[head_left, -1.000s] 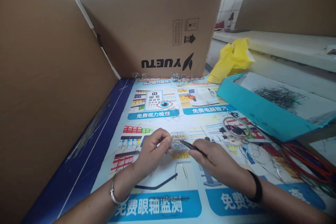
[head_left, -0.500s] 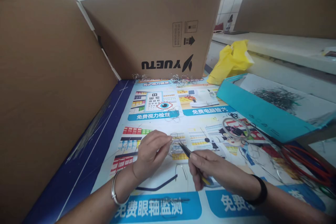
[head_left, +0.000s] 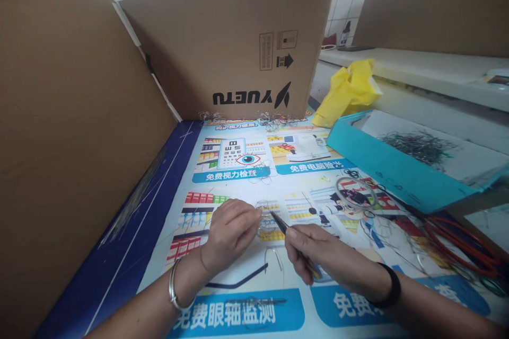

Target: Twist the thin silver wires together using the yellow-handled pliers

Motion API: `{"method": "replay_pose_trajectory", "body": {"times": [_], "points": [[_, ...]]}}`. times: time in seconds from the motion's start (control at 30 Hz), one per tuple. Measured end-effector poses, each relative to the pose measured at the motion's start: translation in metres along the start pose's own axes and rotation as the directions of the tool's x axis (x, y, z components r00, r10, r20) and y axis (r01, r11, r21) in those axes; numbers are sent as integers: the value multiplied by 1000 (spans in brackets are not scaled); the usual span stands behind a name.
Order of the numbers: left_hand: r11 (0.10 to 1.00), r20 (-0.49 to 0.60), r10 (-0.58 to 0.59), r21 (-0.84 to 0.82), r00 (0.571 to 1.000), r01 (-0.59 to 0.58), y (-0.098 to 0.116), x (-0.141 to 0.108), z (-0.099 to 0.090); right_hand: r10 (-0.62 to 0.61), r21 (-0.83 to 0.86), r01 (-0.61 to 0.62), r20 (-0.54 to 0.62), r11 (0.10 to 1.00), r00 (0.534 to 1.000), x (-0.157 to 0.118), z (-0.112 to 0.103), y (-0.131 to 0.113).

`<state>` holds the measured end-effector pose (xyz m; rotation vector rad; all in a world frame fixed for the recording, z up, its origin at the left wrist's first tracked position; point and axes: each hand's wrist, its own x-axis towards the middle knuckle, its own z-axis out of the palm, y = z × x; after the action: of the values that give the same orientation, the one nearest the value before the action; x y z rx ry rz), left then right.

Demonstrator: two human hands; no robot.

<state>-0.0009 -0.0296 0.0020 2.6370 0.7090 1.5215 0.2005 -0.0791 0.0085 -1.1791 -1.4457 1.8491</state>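
My left hand (head_left: 233, 230) is closed in a pinch, with a silver bracelet on the wrist. A thin wire seems to be at its fingertips, too fine to make out fully. My right hand (head_left: 318, 251), a black band on its wrist, is wrapped round pliers (head_left: 280, 222) with dark jaws and a yellow part on the handle. The jaw tips point at the left fingertips, a small gap apart. Thin wire loops (head_left: 270, 234) lie on the printed sheet (head_left: 294, 185) behind and between the hands. Short dark wire pieces (head_left: 256, 302) lie nearer me.
Cardboard panels (head_left: 222, 37) stand at the left and back. On the right are a teal box (head_left: 389, 175) with a wire pile (head_left: 417, 148), a yellow bag (head_left: 348, 92), a clear ring coil (head_left: 356, 193) and red coils (head_left: 461, 246). More tangled wire (head_left: 272, 121) lies along the back panel.
The view has shifted slightly. The pliers' tips have moved a little closer to my left fingertips, and my right hand's grip on the handles has changed slightly.
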Motion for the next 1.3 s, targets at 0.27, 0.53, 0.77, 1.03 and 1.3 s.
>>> {"method": "replay_pose_trajectory", "body": {"times": [0.27, 0.53, 0.77, 1.03, 1.3], "points": [[1000, 11, 5, -14, 1000, -5, 0, 0, 0, 15, 4, -15, -10, 1000, 1000, 1, -1, 4], [999, 55, -41, -26, 998, 42, 2, 0, 1, 26, -37, -27, -29, 999, 999, 1, 1, 6], [988, 80, -146, -46, 986, 150, 5, 8, -6, -86, -442, 28, -111, 897, 990, 2, 4, 3], [970, 58, -206, -117, 977, 211, -6, 14, -16, -46, -410, 2, -97, 912, 994, 1, 5, 4], [999, 41, -5, -36, 999, 6, -1, 4, -4, -56, -146, 52, -26, 988, 998, 3, 6, 10]]}}
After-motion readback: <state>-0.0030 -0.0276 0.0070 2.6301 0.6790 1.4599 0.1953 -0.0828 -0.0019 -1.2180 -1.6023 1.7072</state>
